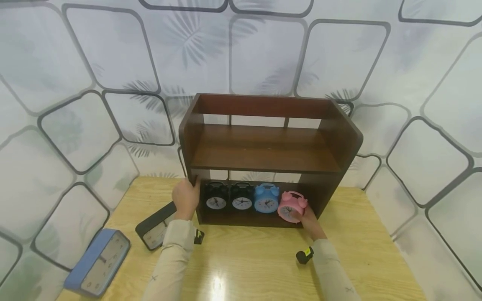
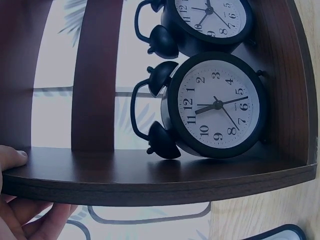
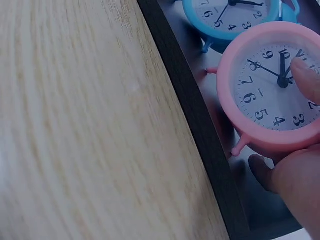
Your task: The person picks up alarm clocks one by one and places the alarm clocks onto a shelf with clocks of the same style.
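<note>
A dark brown two-tier wooden shelf (image 1: 263,150) stands on the table. My left hand (image 1: 186,198) grips its left side panel, thumb on the inner face and fingers outside in the left wrist view. On the lower tier stand two black twin-bell alarm clocks (image 2: 172,105), then a blue alarm clock (image 1: 266,193). At the right end, a pink alarm clock (image 3: 227,82) sits slightly tilted. My right hand (image 1: 310,223) holds this pink clock, its thumb over the dial and other fingers at the side, partly hidden. The pink clock's feet show near the shelf's front edge.
Left of the shelf lie a black box-shaped clock (image 1: 152,228), partly behind my left forearm, and a blue box-shaped clock (image 1: 98,261) near the table's left edge. Light wooden table (image 1: 256,259) extends in front. Patterned cloth walls (image 1: 271,54) enclose the back and sides.
</note>
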`<act>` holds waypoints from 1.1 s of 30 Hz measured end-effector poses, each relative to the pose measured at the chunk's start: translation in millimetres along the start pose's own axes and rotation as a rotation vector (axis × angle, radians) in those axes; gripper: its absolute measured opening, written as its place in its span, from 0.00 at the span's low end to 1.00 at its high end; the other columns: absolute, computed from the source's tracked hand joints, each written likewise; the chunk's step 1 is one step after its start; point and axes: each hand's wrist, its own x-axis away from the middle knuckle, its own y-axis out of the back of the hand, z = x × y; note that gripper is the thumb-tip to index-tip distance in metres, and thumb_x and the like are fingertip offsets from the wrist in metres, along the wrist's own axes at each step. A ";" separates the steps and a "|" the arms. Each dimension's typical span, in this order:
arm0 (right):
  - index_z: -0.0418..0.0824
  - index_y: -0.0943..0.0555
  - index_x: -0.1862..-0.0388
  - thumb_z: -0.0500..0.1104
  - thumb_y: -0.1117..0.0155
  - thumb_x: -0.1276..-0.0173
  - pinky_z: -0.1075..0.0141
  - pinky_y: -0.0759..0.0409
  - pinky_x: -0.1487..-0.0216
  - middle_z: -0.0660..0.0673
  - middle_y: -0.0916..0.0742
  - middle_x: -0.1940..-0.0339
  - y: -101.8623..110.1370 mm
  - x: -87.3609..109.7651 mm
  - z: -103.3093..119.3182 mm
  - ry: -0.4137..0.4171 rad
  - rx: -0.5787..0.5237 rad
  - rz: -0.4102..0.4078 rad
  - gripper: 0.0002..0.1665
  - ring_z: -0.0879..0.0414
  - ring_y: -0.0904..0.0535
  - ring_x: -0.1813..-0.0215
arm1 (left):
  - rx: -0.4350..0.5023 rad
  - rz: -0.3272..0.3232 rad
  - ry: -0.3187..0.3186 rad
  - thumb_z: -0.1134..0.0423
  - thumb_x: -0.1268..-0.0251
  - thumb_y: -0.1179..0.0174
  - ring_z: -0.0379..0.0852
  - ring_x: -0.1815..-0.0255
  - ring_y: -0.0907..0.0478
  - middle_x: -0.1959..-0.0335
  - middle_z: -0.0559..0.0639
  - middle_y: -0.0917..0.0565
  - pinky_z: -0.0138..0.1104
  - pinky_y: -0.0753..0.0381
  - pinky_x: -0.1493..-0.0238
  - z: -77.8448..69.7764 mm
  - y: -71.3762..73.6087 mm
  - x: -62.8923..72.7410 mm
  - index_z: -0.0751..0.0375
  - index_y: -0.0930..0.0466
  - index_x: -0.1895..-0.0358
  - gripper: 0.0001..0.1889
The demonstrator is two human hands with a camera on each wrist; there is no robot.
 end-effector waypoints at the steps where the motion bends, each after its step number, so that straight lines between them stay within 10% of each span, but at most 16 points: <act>1: 0.31 0.46 0.31 0.36 0.39 0.36 0.47 0.42 0.30 0.30 0.32 0.33 0.3 -0.7 -0.1 -0.003 -0.003 0.004 0.39 0.40 0.36 0.32 | -0.002 0.003 0.000 0.56 0.34 0.47 0.58 0.85 0.26 0.86 0.64 0.21 0.44 0.35 0.84 -0.1 0.2 0.1 0.66 0.28 0.83 0.21; 33: 0.24 0.37 0.37 0.37 0.40 0.35 0.44 0.34 0.37 0.23 0.26 0.41 -14.6 16.1 10.4 0.047 0.284 -0.283 0.31 0.31 0.29 0.39 | -0.006 0.018 0.014 0.54 0.34 0.46 0.55 0.85 0.27 0.86 0.62 0.21 0.41 0.39 0.84 -0.2 -0.7 -1.2 0.64 0.29 0.84 0.22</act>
